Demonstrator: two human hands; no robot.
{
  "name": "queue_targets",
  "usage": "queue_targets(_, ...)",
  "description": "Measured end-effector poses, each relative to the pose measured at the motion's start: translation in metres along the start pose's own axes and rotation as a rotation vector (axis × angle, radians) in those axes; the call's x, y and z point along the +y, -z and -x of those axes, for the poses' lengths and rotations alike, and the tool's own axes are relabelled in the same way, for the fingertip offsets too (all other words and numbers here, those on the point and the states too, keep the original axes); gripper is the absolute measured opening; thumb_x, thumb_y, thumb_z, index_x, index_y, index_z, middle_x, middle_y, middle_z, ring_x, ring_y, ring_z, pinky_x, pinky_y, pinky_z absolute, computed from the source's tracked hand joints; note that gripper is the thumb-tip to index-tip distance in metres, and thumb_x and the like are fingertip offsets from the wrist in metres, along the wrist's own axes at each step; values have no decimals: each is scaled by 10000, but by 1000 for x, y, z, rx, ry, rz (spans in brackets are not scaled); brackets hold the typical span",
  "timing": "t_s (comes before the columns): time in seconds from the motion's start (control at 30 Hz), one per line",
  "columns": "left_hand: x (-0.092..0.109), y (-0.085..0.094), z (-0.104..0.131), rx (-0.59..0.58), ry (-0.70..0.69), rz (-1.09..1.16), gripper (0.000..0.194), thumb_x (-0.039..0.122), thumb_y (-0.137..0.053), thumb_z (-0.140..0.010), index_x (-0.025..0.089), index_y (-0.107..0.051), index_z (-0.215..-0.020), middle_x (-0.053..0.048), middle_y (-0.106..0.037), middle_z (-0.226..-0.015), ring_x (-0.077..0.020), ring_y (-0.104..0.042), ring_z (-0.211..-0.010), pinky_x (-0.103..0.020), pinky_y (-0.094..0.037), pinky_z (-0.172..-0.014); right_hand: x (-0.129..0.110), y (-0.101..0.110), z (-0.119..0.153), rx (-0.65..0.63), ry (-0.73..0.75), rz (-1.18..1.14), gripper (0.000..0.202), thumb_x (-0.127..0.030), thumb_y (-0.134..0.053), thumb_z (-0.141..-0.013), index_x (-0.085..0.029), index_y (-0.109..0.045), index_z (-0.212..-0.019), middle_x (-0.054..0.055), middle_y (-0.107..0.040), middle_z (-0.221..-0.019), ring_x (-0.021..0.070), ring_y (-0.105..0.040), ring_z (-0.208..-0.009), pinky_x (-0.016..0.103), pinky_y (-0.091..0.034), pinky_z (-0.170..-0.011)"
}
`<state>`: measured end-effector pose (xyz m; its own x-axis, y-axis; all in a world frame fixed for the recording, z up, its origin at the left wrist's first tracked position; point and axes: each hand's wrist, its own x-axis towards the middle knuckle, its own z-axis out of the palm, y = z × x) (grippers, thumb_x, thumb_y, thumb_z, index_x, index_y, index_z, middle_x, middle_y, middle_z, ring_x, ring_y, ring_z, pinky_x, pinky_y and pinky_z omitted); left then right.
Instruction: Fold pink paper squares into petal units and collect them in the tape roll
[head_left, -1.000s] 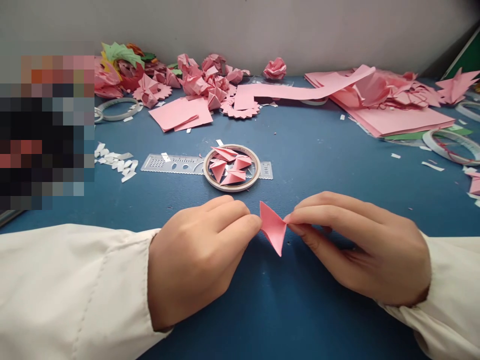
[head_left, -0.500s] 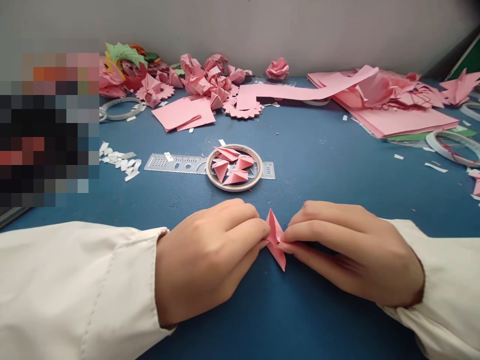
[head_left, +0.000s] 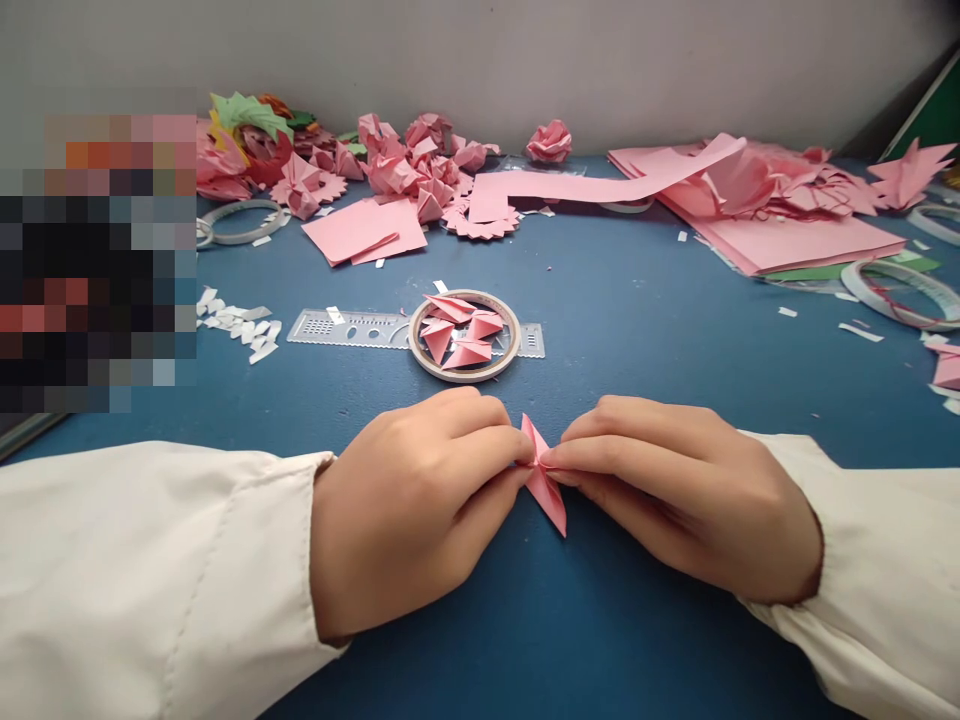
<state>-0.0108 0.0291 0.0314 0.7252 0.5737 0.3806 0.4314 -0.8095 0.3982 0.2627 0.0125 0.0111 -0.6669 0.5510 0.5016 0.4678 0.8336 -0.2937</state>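
A small folded piece of pink paper (head_left: pixel 549 500) is held between both hands just above the blue table (head_left: pixel 480 640), its two pointed ends sticking out above and below the fingers. My left hand (head_left: pixel 427 500) pinches its left side between thumb and forefinger. From the right, my right hand (head_left: pixel 690 490) pinches the same piece, and the fingertips of both hands almost meet at its middle. Beyond them lies a roll of tape (head_left: pixel 514 350) with several folded pink paper pieces (head_left: pixel 469 352) inside its ring. A clear stencil ruler (head_left: pixel 345 328) passes under the roll.
Crumpled and folded pink paper (head_left: pixel 397 165) lines the back by the wall. Pink sheets (head_left: pixel 817 245) are stacked at back right, near another tape roll (head_left: pixel 851 280). White paper scraps (head_left: pixel 240 318) lie to the left. A blurred patch hides the far left.
The right hand has moved left, closer to the left hand, and the pink paper between them looks pressed narrower at its middle. The whole view has shifted slightly.
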Motion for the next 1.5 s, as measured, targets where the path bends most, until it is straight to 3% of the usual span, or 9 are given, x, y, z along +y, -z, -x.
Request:
queue_targets(0.23,5,-4,-4,63,-12,-25,394,111,-536,-1205,102,-851,-968,-27,-732,-857,-162,-659,-755,-286,-532,-685,0,-3,1,2,-4,46,190,-61,-596,-1186,-207,-660,-1289,69,-785,-1053,178,-716,-868,299,-613,-746)
queue_targets(0.6,1,-4,-2,26,8,-28,342,150,-543,-1218,180,-796,-990,-4,-746,-889,-162,-666,-787,-285,-537,-698,-7,-3,-4,36,-68,11,193,-75,-649,-1147,-252,-675,-1220,29,-784,-1015,157,-762,-843,264,-643,-753)
queue_targets(0.8,1,-3,-2,4,20,-25,313,106,-548,-1181,153,-782,-977,-4,-722,-891,-169,-642,-813,-306,-524,-728,-6,-8,1,81,-82,-23,216,-61,-575,-1106,-271,-555,-1061,-14,-624,-885,148,-534,-685,295,-453,-598)
queue_targets(0.9,2,-1,-1,19,31,-25,295,76,-546,-1142,151,-762,-956,-4,-698,-877,-169,-631,-806,-314,-524,-727,-5,-11,3,86,-76,-17,237,-53,-551,-1101,-276,-505,-1035,-18,-570,-875,155,-464,-690,315,-383,-598)
queue_targets(1.07,5,-1,1,77,-31,-1,255,80,-530,-1151,157,-769,-1109,-72,-779,-1077,-207,-658,-946,-343,-586,-863,-5,-11,4,76,-59,-18,250,-33,-528,-1104,-271,-498,-1032,-21,-533,-858,158,-434,-688,330,-349,-596)
queue_targets(1.23,5,-4,3,79,-151,-58,247,155,-548,-1199,140,-794,-1193,-153,-786,-1353,-267,-665,-1273,-407,-570,-1184,-4,-7,3,50,-25,-15,258,-11,-537,-1092,-266,-522,-1056,-27,-554,-862,155,-470,-693,319,-384,-615)
queue_targets(1.37,0,-1,2,1,-188,-93,273,153,-523,-1231,77,-783,-1268,-169,-785,-1355,-284,-666,-1318,-409,-574,-1178,-4,-4,2,5,-10,6,213,-59,-582,-1163,-257,-563,-1085,-35,-591,-849,145,-503,-682,299,-417,-626)
queue_targets(1.5,-4,0,2,2,-192,-82,321,85,-499,-1228,69,-815,-1279,-156,-781,-1349,-257,-662,-1271,-368,-555,-1196,-3,-2,2,-27,15,17,193,-96,-572,-1210,-253,-566,-1098,-38,-628,-848,134,-527,-670,291,-432,-625)
